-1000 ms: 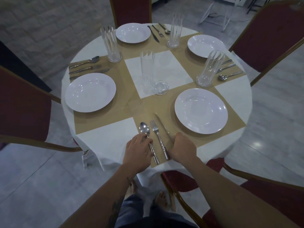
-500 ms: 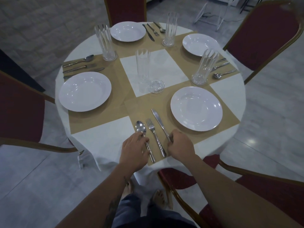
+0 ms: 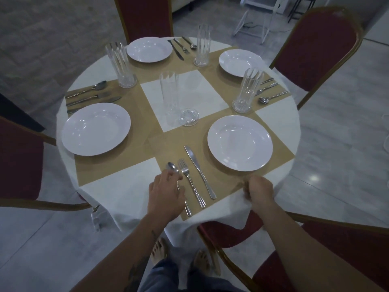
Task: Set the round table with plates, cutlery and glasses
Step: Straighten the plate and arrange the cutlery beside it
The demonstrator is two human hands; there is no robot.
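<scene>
One view only, head-mounted, wide-angle. Looks forward and steeply down from standing height at the near edge of the round table (image 3: pixel 117 192). Close to that edge: both forearms enter from the bottom of frame, left hand (image 3: pixel 165 196) and right hand (image 3: pixel 260 190) in the lower centre, bare feet (image 3: pixel 160 249) visible directly beneath. Whole tabletop within frame, far chair (image 3: pixel 145 15) cut at the top. Edges curved by lens distortion. No second view to compare.
</scene>
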